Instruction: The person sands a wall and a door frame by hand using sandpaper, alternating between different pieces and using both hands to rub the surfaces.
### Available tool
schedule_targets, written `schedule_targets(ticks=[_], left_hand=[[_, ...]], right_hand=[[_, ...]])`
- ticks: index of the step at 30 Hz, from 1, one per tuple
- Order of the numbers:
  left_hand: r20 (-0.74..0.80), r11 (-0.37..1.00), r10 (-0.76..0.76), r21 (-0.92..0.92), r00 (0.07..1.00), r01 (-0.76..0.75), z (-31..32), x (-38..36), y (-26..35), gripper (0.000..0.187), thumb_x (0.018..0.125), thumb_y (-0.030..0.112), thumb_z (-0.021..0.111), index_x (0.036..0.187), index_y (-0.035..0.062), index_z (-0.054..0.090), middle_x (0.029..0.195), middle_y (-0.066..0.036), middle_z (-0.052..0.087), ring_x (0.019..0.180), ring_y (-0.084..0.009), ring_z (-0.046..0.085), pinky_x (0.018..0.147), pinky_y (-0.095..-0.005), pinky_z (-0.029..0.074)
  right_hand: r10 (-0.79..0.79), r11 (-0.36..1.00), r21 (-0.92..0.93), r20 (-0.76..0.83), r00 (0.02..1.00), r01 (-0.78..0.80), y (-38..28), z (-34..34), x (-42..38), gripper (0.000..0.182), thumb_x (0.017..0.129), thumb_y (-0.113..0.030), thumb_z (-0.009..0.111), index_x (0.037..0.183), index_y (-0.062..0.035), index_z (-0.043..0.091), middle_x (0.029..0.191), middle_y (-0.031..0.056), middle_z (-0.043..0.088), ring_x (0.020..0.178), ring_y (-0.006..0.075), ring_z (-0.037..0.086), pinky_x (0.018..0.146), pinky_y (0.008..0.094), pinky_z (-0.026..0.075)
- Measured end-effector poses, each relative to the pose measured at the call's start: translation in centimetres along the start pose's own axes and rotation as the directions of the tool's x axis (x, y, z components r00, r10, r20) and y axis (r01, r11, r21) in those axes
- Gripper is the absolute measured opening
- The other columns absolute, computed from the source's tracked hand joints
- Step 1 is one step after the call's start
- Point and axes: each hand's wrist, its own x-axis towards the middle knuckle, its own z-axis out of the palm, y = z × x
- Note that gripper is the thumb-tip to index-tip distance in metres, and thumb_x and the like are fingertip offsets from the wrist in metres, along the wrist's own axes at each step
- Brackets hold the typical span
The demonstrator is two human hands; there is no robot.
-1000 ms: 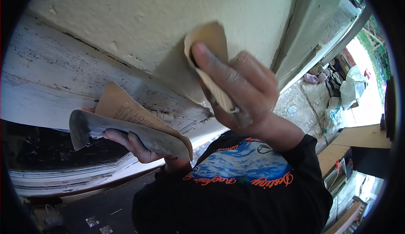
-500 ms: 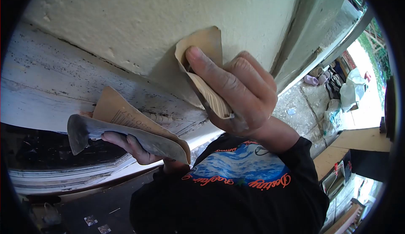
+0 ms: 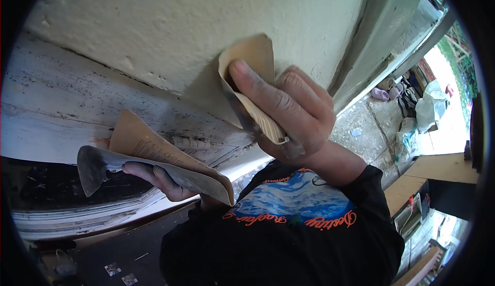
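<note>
My right hand (image 3: 289, 105) is closed on a folded piece of sandpaper (image 3: 253, 56) with a brown back and beige layered edges. The thumb lies over the fold, and the piece is at the cream painted surface (image 3: 170, 23); whether it touches is hard to tell. On the left, my left hand (image 3: 157, 178) grips a larger curled sandpaper sheet (image 3: 154, 149) from below. One face of that sheet is dark grey, while its brown back carries printed digits and lines. Behind the sheet runs a white, speckled ledge (image 3: 67, 95) with worn paint.
Shoes (image 3: 399, 94) and plastic bags (image 3: 430, 108) lie on the concrete floor (image 3: 361, 126) at the right. A cardboard box (image 3: 438, 170) stands at the lower right. A dark opening (image 3: 46, 183) is at the left, above pale grooved trim (image 3: 77, 219).
My right hand and its folded piece have shifted slightly right and down against the painted surface. The left sheet has moved a little left and down, still in my left hand.
</note>
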Motion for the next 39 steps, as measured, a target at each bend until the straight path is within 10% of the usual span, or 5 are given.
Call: schedule_targets(ticks=[1, 3, 17, 34, 39], left_hand=[[-0.009, 1.0, -0.003, 0.005, 1.0, 0.003, -0.1, 0.1, -0.4, 0.077, 0.084, 0.069, 0.021, 0.129, 0.0088, 0.036, 0.139, -0.033, 0.018, 0.13, -0.0472, 0.016, 0.097, -0.0618, 0.032], [0.018, 0.941, 0.297, 0.167, 0.955, -0.295, -0.4, 0.2, -1.4, 0.038, 0.099, 0.024, 0.028, 0.129, 0.0019, 0.035, 0.136, -0.028, 0.033, 0.119, -0.0405, 0.043, 0.09, -0.0416, 0.048], [0.043, 0.909, 0.319, 0.268, 0.947, -0.318, -0.3, 0.7, -0.7, 0.032, 0.098, 0.015, 0.031, 0.126, 0.002, 0.033, 0.134, -0.03, 0.034, 0.119, -0.0441, 0.041, 0.094, -0.0465, 0.045], [-0.026, 0.926, 0.322, 0.216, 0.946, -0.31, 0.1, 0.2, -1.2, 0.03, 0.097, 0.011, 0.032, 0.123, -0.0018, 0.034, 0.131, -0.032, 0.036, 0.118, -0.0429, 0.042, 0.093, -0.0424, 0.047], [-0.013, 0.904, 0.341, 0.279, 0.94, -0.324, -0.1, 0.1, -1.8, 0.03, 0.097, 0.012, 0.03, 0.12, -0.0064, 0.035, 0.128, -0.033, 0.038, 0.115, -0.0424, 0.046, 0.087, -0.0377, 0.052]], right_hand=[[-0.008, 1.0, 0.007, 0.003, 1.0, 0.008, -0.1, 0.1, -0.5, 0.058, 0.047, -0.019, 0.07, 0.102, -0.0019, 0.065, 0.058, -0.0021, 0.039, 0.046, 0.0107, 0.039, 0.038, 0.0245, 0.032], [-0.017, 1.0, 0.005, 0.02, 1.0, 0.017, -0.2, 0.1, -1.0, 0.058, 0.047, -0.018, 0.071, 0.102, -0.0017, 0.065, 0.058, -0.0023, 0.04, 0.046, 0.0107, 0.039, 0.038, 0.0248, 0.032], [-0.069, 0.994, 0.084, 0.012, 0.998, 0.067, 0.7, -0.3, 1.3, 0.049, 0.059, 0.0, 0.076, 0.106, 0.004, 0.062, 0.06, 0.0024, 0.05, 0.047, 0.0113, 0.041, 0.041, 0.0245, 0.033], [0.106, 0.989, 0.092, 0.106, 0.989, -0.116, -0.7, -0.7, -1.1, 0.046, 0.054, -0.01, 0.073, 0.099, -0.0042, 0.068, 0.061, -0.0015, 0.047, 0.05, 0.0116, 0.047, 0.042, 0.0256, 0.037], [0.316, 0.945, -0.054, -0.091, 0.944, -0.322, 0.8, -3.9, 0.0, 0.03, 0.075, -0.001, 0.066, 0.104, -0.0011, 0.065, 0.087, 0.0101, 0.054, 0.073, 0.0178, 0.053, 0.063, 0.0244, 0.042]])
